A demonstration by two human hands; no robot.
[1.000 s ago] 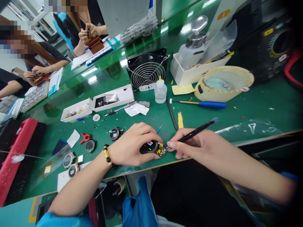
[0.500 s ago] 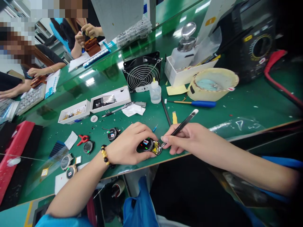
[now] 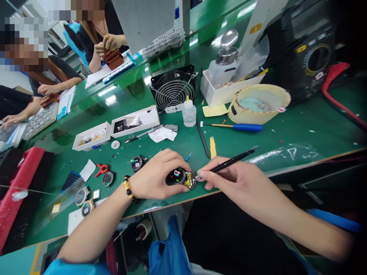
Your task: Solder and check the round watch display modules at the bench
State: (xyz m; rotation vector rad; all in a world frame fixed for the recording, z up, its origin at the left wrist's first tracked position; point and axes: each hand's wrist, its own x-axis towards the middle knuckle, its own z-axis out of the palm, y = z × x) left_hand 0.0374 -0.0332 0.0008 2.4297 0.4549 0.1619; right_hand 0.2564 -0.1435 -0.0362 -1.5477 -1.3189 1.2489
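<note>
From afar I see the left hand (image 3: 157, 175) clasping a round, black, lit watch screen (image 3: 175, 177) by the near edge of the green table (image 3: 252, 143); the right hand (image 3: 235, 177) pinches a slim black tool (image 3: 229, 162), tip at yellow-and-silver circuitry (image 3: 190, 181) right of the screen.

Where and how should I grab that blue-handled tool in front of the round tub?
I'd pinch the blue handle around its middle, coming from above and the near side. It's the thickest part and lies sideways across the bench, with the thin shaft pointing left. The round tub stands just behind, probably crowding the far side.
</note>
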